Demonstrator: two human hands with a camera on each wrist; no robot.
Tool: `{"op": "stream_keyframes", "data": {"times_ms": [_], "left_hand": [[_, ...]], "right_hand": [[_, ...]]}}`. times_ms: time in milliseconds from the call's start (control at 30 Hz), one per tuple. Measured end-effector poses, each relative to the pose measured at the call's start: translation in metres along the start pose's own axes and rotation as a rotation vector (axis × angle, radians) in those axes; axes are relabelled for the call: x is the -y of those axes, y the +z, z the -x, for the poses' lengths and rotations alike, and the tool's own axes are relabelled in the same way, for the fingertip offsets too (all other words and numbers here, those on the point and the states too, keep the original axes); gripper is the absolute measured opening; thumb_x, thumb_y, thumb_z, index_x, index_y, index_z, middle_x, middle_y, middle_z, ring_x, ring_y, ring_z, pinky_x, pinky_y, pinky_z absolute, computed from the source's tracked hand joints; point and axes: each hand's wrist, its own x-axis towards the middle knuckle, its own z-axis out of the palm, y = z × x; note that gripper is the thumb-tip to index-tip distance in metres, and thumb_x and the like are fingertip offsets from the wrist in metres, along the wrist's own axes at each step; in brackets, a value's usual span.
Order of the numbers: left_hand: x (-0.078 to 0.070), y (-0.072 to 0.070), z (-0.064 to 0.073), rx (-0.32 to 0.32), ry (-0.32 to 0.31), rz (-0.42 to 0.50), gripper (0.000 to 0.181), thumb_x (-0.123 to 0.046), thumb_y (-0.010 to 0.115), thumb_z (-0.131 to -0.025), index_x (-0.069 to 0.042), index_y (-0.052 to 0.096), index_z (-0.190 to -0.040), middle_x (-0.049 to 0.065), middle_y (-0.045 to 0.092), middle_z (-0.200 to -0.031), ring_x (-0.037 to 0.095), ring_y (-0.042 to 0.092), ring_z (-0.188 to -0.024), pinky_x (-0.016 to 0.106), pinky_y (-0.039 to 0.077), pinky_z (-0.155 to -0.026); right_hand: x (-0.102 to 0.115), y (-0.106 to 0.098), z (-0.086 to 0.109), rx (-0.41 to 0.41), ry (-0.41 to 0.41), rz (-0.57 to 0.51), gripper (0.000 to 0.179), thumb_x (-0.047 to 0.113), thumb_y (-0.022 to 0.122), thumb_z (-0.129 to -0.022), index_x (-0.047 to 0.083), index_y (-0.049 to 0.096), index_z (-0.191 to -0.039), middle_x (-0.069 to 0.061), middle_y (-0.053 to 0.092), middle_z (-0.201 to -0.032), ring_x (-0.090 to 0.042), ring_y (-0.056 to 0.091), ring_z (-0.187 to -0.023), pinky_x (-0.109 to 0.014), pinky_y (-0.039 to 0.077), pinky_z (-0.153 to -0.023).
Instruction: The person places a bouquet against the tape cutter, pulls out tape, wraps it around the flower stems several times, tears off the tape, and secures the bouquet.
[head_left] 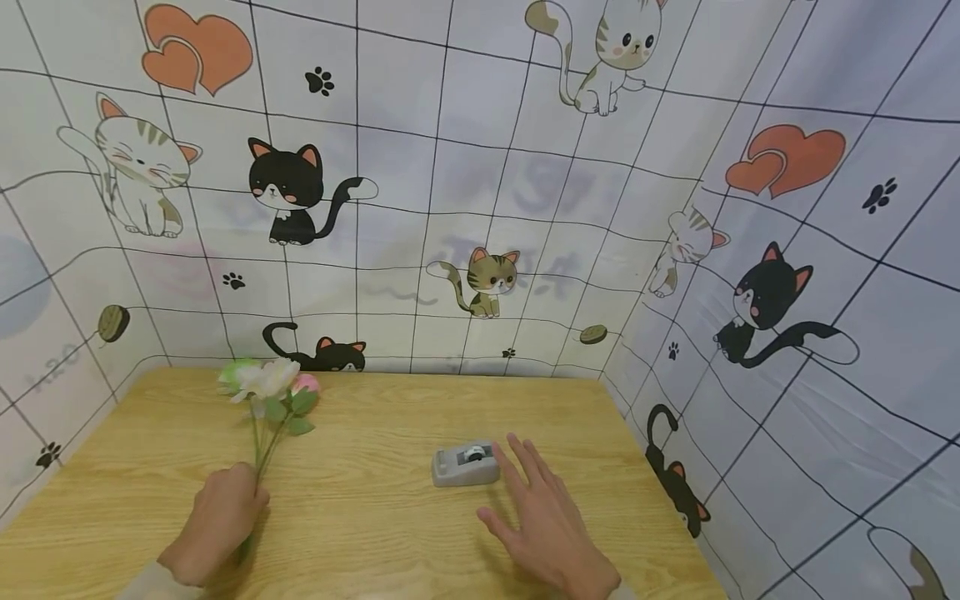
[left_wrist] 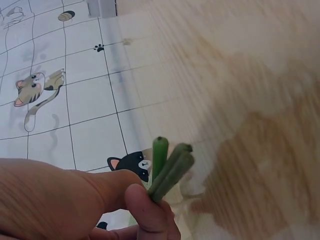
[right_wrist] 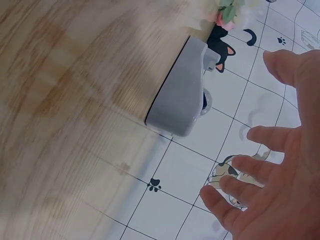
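Note:
My left hand grips a small bunch of flowers by its green stems. White, pink and pale green blooms point toward the back wall. The cut stem ends stick out past the thumb in the left wrist view. On the table sits a grey tape dispenser with a small roll of tape in it. Just to its right hovers my right hand, fingers spread and holding nothing. In the right wrist view a gap shows between those fingers and the dispenser.
A light wooden table fills the lower part of the head view. White cloth walls with black grid lines and printed cats, hearts and paws enclose its back and sides.

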Motion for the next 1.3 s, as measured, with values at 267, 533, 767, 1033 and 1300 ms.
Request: {"op": "stream_keyframes", "data": {"times_ms": [267,533,767,1033,1300], "left_hand": [[-0.014,0.001,0.002,-0.044,0.019,0.032,0.033,0.004,0.059,-0.097,-0.014,0.046,-0.072,-0.002,0.045,-0.067,0.013,0.045,-0.058,0.021,0.038,-0.048],[-0.032,0.006,0.005,-0.025,0.04,0.094,0.021,0.006,0.059,-0.099,0.0,0.063,-0.079,0.0,0.048,-0.067,0.012,0.044,-0.057,0.017,0.034,-0.047],[-0.051,0.013,0.007,-0.047,0.065,0.105,0.012,0.007,0.061,-0.098,0.016,0.069,-0.097,0.003,0.053,-0.071,0.014,0.045,-0.059,0.019,0.035,-0.048],[-0.069,0.027,0.01,-0.035,0.096,0.164,0.022,0.009,0.063,-0.099,0.027,0.066,-0.113,0.007,0.061,-0.075,0.012,0.046,-0.057,0.016,0.035,-0.047],[-0.086,0.045,0.012,-0.036,0.144,0.202,0.016,0.012,0.065,-0.099,0.024,0.065,-0.11,0.008,0.06,-0.077,0.011,0.047,-0.056,0.014,0.036,-0.047]], "right_hand": [[0.006,-0.001,-0.002,-0.027,-0.029,-0.002,0.084,0.053,0.077,-0.112,0.021,0.042,-0.182,-0.013,0.039,-0.189,-0.047,0.042,-0.173,-0.076,0.058,-0.118],[0.012,-0.003,-0.004,-0.077,-0.067,0.014,0.084,0.048,0.081,-0.11,0.019,0.046,-0.179,-0.014,0.044,-0.186,-0.046,0.046,-0.17,-0.071,0.059,-0.12],[0.019,-0.003,-0.005,-0.095,-0.093,0.016,0.081,0.046,0.082,-0.11,0.018,0.049,-0.177,-0.015,0.046,-0.185,-0.045,0.049,-0.169,-0.07,0.06,-0.119],[0.026,-0.002,-0.01,-0.082,-0.098,0.01,0.081,0.047,0.081,-0.11,0.018,0.047,-0.178,-0.014,0.044,-0.186,-0.045,0.047,-0.17,-0.072,0.06,-0.118],[0.03,0.0,-0.014,-0.086,-0.115,0.019,0.08,0.048,0.08,-0.111,0.018,0.048,-0.178,-0.013,0.045,-0.186,-0.043,0.049,-0.169,-0.068,0.059,-0.122]]}}
